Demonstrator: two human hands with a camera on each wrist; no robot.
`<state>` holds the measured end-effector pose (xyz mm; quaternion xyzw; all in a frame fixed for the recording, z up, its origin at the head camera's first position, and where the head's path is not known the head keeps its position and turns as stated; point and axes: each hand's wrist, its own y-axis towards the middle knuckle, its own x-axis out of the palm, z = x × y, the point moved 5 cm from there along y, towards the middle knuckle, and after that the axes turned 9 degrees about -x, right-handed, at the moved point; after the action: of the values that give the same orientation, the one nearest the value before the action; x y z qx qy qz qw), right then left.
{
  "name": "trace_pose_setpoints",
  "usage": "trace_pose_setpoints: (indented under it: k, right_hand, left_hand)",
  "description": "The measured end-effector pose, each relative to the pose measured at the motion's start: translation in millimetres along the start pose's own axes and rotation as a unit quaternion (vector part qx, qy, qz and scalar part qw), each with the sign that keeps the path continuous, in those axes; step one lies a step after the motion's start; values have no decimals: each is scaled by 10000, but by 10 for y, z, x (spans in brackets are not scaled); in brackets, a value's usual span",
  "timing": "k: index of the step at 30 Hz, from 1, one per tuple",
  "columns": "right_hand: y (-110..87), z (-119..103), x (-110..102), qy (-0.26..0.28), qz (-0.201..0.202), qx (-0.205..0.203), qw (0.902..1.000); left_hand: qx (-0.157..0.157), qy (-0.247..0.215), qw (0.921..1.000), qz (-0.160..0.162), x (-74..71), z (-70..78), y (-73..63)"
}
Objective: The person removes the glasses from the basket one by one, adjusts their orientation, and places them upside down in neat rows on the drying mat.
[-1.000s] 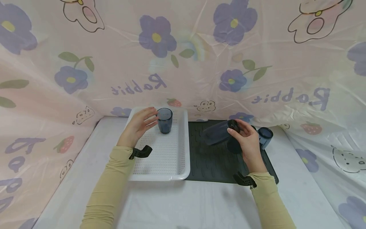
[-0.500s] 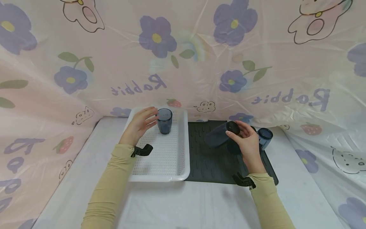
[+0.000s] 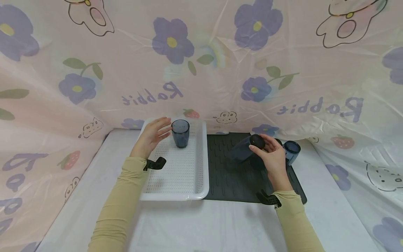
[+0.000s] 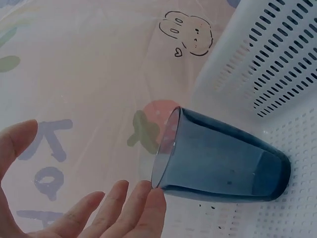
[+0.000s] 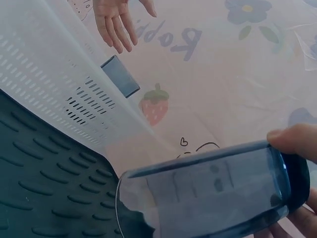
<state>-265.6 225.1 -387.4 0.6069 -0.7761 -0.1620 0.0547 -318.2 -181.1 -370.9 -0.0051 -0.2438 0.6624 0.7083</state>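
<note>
The person's right hand (image 3: 273, 161) holds a translucent blue tumbler (image 5: 213, 191) at its thick base, thumb on one side and fingers on the other; the tumbler lies tipped well over, mouth pointing left, above a dark ridged rectangular mat (image 3: 225, 182). The left hand (image 3: 151, 138) grips nothing: its fingers extend, thumb set wide of them, fingertips just beside the rim of a second tumbler of the same blue (image 3: 181, 135). Contact there cannot be confirmed. That second tumbler stands upright toward the far end of a white perforated plastic basket (image 3: 189, 196), which sits left of the mat. A further blue tumbler (image 3: 292, 151) is noted by the mat's right edge, partly behind the right hand. Below the held tumbler is a dark rounded object (image 3: 256, 163), mostly covered and not identifiable. A white cloth (image 3: 220, 227) covers the table.
</note>
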Motion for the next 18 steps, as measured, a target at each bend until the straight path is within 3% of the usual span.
trace_pose_setpoints:
  k: [13,18]
  right_hand:
    - [7,93,-16,17,68,-6,10000]
    - [9,110,-24,16,88,29,10000]
  left_hand:
    - [88,219,9991,360,-59,-14,91]
    - [74,242,9991,329,-65,-20,103]
